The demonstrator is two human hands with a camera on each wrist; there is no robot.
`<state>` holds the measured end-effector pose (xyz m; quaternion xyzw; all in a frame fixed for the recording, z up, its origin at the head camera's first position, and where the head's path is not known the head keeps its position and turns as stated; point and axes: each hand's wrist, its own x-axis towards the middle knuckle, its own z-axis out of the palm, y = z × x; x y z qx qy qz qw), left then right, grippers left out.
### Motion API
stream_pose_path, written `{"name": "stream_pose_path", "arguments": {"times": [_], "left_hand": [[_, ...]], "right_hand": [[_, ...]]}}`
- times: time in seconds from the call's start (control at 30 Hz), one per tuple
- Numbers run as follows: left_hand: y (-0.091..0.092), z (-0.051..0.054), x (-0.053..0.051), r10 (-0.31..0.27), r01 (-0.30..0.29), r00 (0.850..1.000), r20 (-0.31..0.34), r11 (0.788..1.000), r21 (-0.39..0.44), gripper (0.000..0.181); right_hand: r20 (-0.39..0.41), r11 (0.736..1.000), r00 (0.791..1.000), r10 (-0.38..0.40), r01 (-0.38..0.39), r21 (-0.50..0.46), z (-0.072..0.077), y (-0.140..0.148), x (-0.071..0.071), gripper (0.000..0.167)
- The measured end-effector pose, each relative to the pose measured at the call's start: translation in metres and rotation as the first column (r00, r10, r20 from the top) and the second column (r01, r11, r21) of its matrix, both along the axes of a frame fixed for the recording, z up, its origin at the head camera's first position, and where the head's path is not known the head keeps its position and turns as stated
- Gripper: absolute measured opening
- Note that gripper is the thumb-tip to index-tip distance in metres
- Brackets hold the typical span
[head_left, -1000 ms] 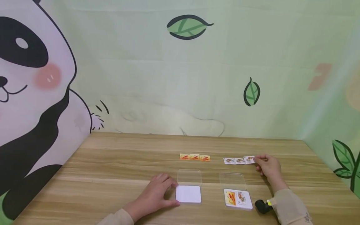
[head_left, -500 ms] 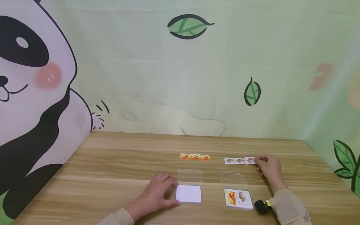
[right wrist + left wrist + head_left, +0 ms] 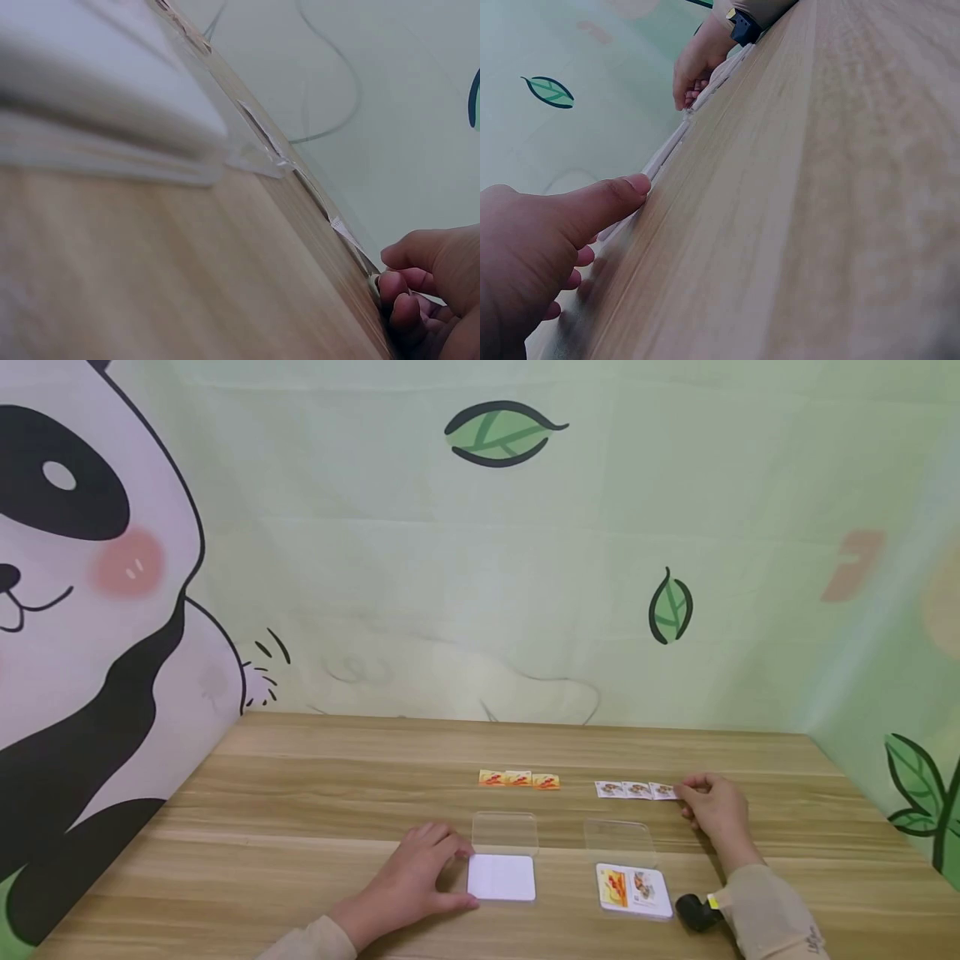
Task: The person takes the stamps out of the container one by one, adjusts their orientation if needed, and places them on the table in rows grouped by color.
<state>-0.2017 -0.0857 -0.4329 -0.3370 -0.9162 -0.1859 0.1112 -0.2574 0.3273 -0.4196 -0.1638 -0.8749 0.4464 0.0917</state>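
My left hand [image 3: 420, 872] holds a flat plastic case [image 3: 502, 878] of blank white cards by its left side, thumb at the near corner and fingers at the far one. Its clear lid [image 3: 505, 832] lies folded back behind it. Farther right, my right hand [image 3: 718, 812] pinches the right edge of a small picture card [image 3: 662, 791], the last in a row of three. In the right wrist view, thumb and curled fingers [image 3: 405, 307] meet at that card's edge. A second case [image 3: 633, 891] holds a yellow-orange picture card and a white one.
Three yellow-orange cards [image 3: 519, 779] form a row behind the left case. The second case's clear lid [image 3: 621, 841] is folded back too. A black wrist camera [image 3: 697, 912] juts from the right sleeve. A printed backdrop [image 3: 390, 568] rises behind the wooden table [image 3: 337, 768].
The card at my right fingertips has come down, from slightly raised to level with its row. My left hand stays on the case.
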Motion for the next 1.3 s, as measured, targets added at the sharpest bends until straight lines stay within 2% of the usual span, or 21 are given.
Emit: {"name": "stream_pose_path", "arguments": {"times": [0.6, 1.07, 1.3], "left_hand": [[-0.001, 0.003, 0.000, -0.004, 0.004, 1.000, 0.003, 1.000, -0.022, 0.049], [0.002, 0.009, 0.001, 0.002, -0.002, 1.000, 0.002, 0.998, -0.066, 0.052], [0.004, 0.012, 0.001, 0.009, -0.012, 1.000, -0.028, 0.996, -0.087, 0.054]], "right_hand": [[-0.047, 1.000, 0.999, -0.003, 0.004, 0.010, -0.005, 0.001, -0.001, 0.026], [-0.060, 0.999, 0.998, -0.009, 0.006, -0.047, 0.008, 0.003, 0.004, 0.031], [-0.055, 1.000, 0.998, 0.017, -0.018, -0.019, 0.016, 0.003, 0.004, 0.033]]}}
